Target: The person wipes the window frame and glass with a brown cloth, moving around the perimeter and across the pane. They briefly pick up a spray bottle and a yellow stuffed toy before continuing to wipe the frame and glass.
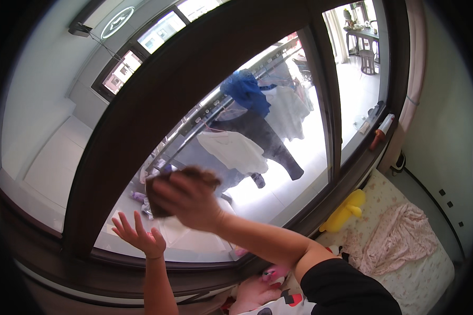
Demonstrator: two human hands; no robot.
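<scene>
A brown cloth [159, 199] lies under my right hand [185, 197], which is blurred and presses it flat towards the glass pane [256, 204] of a dark-framed window. Below and to the left, my left hand [140, 236] is raised with spread fingers and holds nothing; whether it touches the glass is not plain. Through the pane show a white shirt [232, 151], dark trousers [274, 143] and a blue garment [246, 92] on a drying rack.
On the sill at the right stands a bottle with a red-brown part [381, 132]. A bed [402, 287] with a crumpled pink floral cloth [402, 240], a yellow plush toy [345, 210] and a pink plush toy [256, 293] lies below the window. The dark window frame [142, 98] curves around the glass.
</scene>
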